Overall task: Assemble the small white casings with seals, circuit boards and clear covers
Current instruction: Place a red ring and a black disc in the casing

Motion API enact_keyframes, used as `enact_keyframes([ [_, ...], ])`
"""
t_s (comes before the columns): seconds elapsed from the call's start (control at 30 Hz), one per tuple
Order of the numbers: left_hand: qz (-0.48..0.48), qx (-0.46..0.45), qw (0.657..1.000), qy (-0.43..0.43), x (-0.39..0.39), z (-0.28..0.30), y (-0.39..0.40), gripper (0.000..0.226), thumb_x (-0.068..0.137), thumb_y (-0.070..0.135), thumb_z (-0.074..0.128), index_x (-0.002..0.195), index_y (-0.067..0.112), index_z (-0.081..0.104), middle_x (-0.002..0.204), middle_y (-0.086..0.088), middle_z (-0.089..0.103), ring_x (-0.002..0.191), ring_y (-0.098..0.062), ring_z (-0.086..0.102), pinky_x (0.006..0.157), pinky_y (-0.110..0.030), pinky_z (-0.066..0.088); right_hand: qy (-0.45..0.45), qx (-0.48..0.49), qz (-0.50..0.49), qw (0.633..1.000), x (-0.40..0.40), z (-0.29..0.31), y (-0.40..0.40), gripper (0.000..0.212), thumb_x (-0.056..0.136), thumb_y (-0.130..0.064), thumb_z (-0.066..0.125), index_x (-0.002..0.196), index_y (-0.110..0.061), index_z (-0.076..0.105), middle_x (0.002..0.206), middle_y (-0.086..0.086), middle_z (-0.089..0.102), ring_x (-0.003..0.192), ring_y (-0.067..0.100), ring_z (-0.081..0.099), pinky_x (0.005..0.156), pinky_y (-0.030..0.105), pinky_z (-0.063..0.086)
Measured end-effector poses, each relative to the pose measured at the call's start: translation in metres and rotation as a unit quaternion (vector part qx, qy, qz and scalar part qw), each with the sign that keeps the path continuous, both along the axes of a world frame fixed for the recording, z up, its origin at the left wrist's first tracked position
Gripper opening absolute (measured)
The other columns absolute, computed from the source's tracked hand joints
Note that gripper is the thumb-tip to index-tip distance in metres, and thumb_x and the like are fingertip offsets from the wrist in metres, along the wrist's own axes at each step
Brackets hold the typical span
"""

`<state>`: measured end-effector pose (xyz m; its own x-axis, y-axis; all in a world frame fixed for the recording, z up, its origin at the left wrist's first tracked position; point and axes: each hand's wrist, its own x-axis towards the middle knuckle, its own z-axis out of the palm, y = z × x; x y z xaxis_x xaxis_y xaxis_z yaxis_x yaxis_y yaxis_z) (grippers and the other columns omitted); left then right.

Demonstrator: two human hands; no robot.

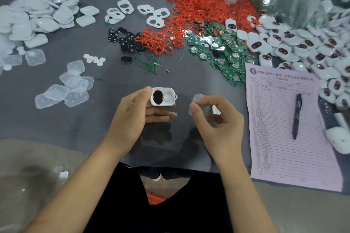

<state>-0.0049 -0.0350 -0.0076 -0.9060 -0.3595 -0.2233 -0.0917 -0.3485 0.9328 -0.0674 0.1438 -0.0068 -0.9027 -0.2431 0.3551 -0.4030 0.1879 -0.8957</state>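
The left hand [140, 111] grips the white casing [163, 97] by its rim above the table [198, 73]; the right hand [216, 117] pinches a clear cover [198, 101] — thin, light, probably slippery, best held by its edges; red seals [198, 5], circuit boards [227, 56] and a pen [297, 115] lie well apart — nothing blocks.

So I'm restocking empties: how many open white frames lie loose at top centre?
5: one, one, one, one, one. More may hide under the red seals.
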Motion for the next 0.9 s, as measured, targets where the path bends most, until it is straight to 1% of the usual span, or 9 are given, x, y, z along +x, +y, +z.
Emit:
enact_keyframes([
  [0.07,-0.001,-0.003,1.000,0.000,0.000,0.000,0.000,0.047,0.100,0.038,0.038,0.112,0.005,0.070,0.097,-0.018,0.079,0.084,-0.037,0.078,0.065,-0.026,0.060,-0.037,-0.040,0.011,0.998,-0.001,0.000,-0.004,0.027,0.094,-0.015,0.072,0.098,-0.041,0.065,0.091,-0.009,0.070,0.076,0.012,0.070,0.057,0.028,0.058],
  [0.13,0.000,-0.003,1.000,-0.001,0.000,0.001,0.000,0.048,0.100,0.038,0.038,0.112,0.004,0.070,0.096,-0.018,0.079,0.083,-0.037,0.078,0.065,-0.026,0.060,-0.078,-0.101,0.043,0.991,-0.002,0.001,-0.009,0.042,0.096,-0.004,0.068,0.117,-0.040,0.060,0.095,-0.004,0.067,0.080,0.019,0.075,0.051,0.030,0.059],
  [0.17,0.000,-0.004,1.000,-0.002,0.000,0.001,0.000,0.048,0.100,0.038,0.039,0.113,0.004,0.070,0.096,-0.018,0.079,0.083,-0.036,0.079,0.065,-0.026,0.060,-0.096,-0.124,0.047,0.986,-0.002,0.001,-0.012,0.042,0.096,-0.004,0.068,0.120,-0.037,0.059,0.095,-0.001,0.067,0.077,0.020,0.075,0.047,0.029,0.056],
  [0.23,-0.001,-0.003,1.000,-0.002,0.001,0.001,0.000,0.047,0.100,0.037,0.038,0.113,0.005,0.070,0.097,-0.018,0.079,0.084,-0.037,0.078,0.066,-0.027,0.061,-0.125,-0.142,0.041,0.981,-0.002,0.001,-0.019,0.025,0.093,-0.009,0.072,0.107,-0.026,0.063,0.086,0.003,0.069,0.059,0.017,0.069,0.042,0.025,0.050],
  [0.33,-0.008,0.000,1.000,0.001,0.001,0.000,-0.002,0.043,0.101,0.031,0.036,0.112,0.013,0.074,0.100,-0.017,0.079,0.087,-0.038,0.078,0.069,-0.029,0.062,-0.126,-0.136,0.039,0.982,-0.002,0.000,-0.027,0.013,0.093,-0.011,0.074,0.089,-0.023,0.069,0.074,-0.009,0.068,0.041,0.010,0.052,0.041,0.021,0.041],
  [0.47,-0.023,-0.006,1.000,0.012,0.001,-0.002,-0.003,0.046,0.101,0.026,0.034,0.111,0.020,0.078,0.107,-0.015,0.079,0.095,-0.037,0.077,0.073,-0.031,0.062,-0.108,-0.090,0.061,0.988,-0.001,0.000,-0.035,0.011,0.096,-0.016,0.071,0.092,-0.026,0.075,0.065,-0.017,0.065,0.049,0.001,0.051,0.052,0.012,0.041],
  [0.6,-0.038,-0.018,0.999,0.027,0.002,-0.003,-0.003,0.046,0.101,0.023,0.036,0.109,0.030,0.081,0.109,-0.010,0.079,0.099,-0.032,0.077,0.074,-0.029,0.062,-0.117,-0.071,0.047,0.989,0.001,-0.001,-0.039,0.011,0.095,-0.019,0.073,0.095,-0.030,0.075,0.078,-0.010,0.074,0.060,0.003,0.061,0.060,0.015,0.047],
  [0.73,-0.053,-0.029,0.998,0.033,0.004,-0.004,-0.005,0.046,0.104,0.021,0.036,0.111,0.029,0.081,0.114,-0.007,0.078,0.103,-0.029,0.077,0.078,-0.029,0.062,-0.112,-0.051,0.032,0.992,0.003,-0.001,-0.040,0.008,0.097,-0.017,0.072,0.094,-0.023,0.076,0.083,-0.009,0.076,0.072,0.003,0.069,0.068,0.015,0.052],
  [0.9,-0.058,-0.054,0.996,0.037,0.006,-0.004,-0.004,0.041,0.107,0.018,0.037,0.121,0.018,0.075,0.119,-0.005,0.077,0.109,-0.025,0.075,0.085,-0.029,0.061,-0.103,-0.040,0.021,0.994,0.005,0.000,-0.042,0.009,0.097,-0.015,0.072,0.093,-0.021,0.075,0.081,-0.005,0.075,0.067,0.016,0.069,0.063,0.022,0.056],
])
